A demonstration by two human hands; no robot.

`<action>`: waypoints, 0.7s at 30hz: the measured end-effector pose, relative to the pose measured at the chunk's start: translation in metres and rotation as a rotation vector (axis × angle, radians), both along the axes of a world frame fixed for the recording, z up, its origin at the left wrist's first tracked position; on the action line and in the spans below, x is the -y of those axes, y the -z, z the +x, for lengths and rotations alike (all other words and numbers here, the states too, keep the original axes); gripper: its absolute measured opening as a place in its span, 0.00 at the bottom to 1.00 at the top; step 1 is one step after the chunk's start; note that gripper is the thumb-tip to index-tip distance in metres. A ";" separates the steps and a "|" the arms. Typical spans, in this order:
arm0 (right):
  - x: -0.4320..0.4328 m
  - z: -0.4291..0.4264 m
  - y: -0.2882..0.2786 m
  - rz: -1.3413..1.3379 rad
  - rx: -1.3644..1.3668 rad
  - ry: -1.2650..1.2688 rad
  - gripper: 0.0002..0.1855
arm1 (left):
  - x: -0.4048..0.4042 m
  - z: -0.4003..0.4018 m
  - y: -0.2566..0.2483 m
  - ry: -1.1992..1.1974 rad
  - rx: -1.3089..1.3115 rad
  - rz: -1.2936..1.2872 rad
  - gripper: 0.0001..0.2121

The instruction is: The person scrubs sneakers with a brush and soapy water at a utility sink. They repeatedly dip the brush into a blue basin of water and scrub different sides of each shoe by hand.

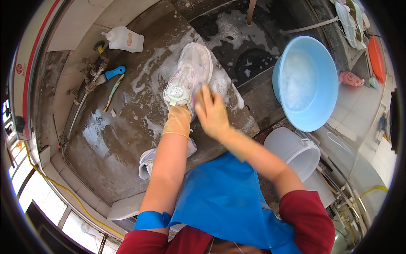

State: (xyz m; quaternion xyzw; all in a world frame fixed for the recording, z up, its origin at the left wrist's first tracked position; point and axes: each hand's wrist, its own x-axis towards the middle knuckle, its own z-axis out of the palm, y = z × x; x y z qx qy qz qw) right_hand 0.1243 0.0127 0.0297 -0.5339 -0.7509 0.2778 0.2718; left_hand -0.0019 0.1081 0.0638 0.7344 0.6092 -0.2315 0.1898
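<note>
A white sneaker with a round dial on its tongue lies wet on the soapy concrete slab, toe pointing away. My left hand, in a thin yellowish glove, reaches into its opening and holds it from inside; the fingers are hidden. Against the shoe's right side my gloved right hand grips a small brush, blurred and mostly covered by the fingers. A second white sneaker with purple parts lies behind my left forearm, partly hidden by it.
To the right stands a light-blue basin of sudsy water, above a white bucket. A dark, foamy sink lies beyond the slab. On the left are a plastic jug, a blue-handled brush, a toothbrush and pipes.
</note>
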 end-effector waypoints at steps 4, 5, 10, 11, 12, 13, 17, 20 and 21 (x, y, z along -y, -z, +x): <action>-0.137 0.004 0.003 -0.219 0.047 0.390 0.31 | -0.003 0.002 -0.001 0.014 -0.012 -0.003 0.22; -0.129 0.003 0.002 -0.198 0.018 0.373 0.33 | -0.004 0.003 0.001 0.014 -0.013 -0.004 0.22; 0.012 -0.019 0.005 -0.104 -0.106 0.174 0.37 | -0.002 -0.002 0.002 -0.007 -0.026 -0.013 0.22; -0.013 -0.016 0.001 -0.151 -0.076 0.186 0.37 | -0.002 -0.002 0.002 -0.007 -0.037 -0.013 0.22; -0.051 -0.009 0.019 0.070 -0.025 0.185 0.35 | -0.003 0.000 -0.002 -0.001 -0.038 -0.012 0.21; -0.092 -0.009 -0.004 -0.030 -0.098 0.247 0.34 | 0.000 -0.006 -0.001 -0.013 -0.047 -0.014 0.21; -0.122 -0.006 -0.003 -0.155 -0.064 0.354 0.33 | -0.005 0.003 -0.003 -0.003 -0.031 -0.021 0.21; 0.002 -0.008 -0.008 -0.005 -0.048 0.081 0.38 | -0.003 0.001 0.001 -0.018 -0.003 -0.060 0.21; -0.002 -0.002 -0.012 -0.068 -0.080 0.067 0.39 | -0.006 0.000 0.002 -0.021 0.015 -0.081 0.21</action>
